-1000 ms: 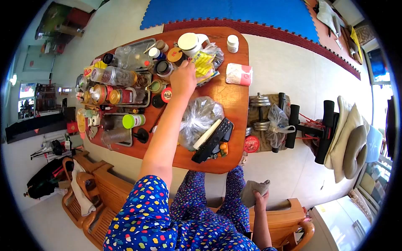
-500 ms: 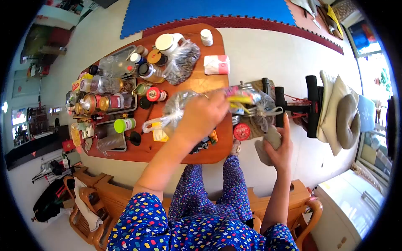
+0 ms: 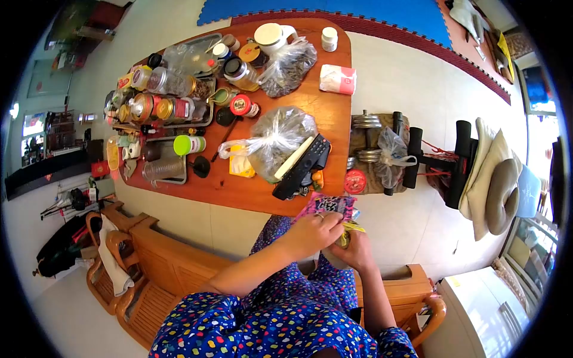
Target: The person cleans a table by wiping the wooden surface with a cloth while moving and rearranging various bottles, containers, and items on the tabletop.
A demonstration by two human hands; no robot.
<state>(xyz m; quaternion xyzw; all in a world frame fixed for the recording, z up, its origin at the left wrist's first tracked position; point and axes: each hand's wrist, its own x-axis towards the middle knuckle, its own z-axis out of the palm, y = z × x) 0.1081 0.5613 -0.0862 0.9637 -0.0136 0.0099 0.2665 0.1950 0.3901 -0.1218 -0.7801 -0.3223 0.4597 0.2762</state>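
Note:
My left hand is closed on a pink and black packet just off the table's near edge, above my lap. Close against it, my right hand has its fingers wrapped round a yellow packet. The two packets overlap, and the hands hide their lower parts. The grey cloth-like item seen earlier is mostly hidden at my right hand. On the table beyond lie a black remote control and a knotted clear plastic bag.
The wooden table bears several jars, a second clear bag, a tissue pack and a white bottle. Dumbbells and a black-handled exercise device stand on the floor at right. A wooden bench is behind me.
My left hand has taken the yellow and pink packets from the table's far side, past the remote, down to my lap. My right hand has come in to meet it and grips the yellow one.

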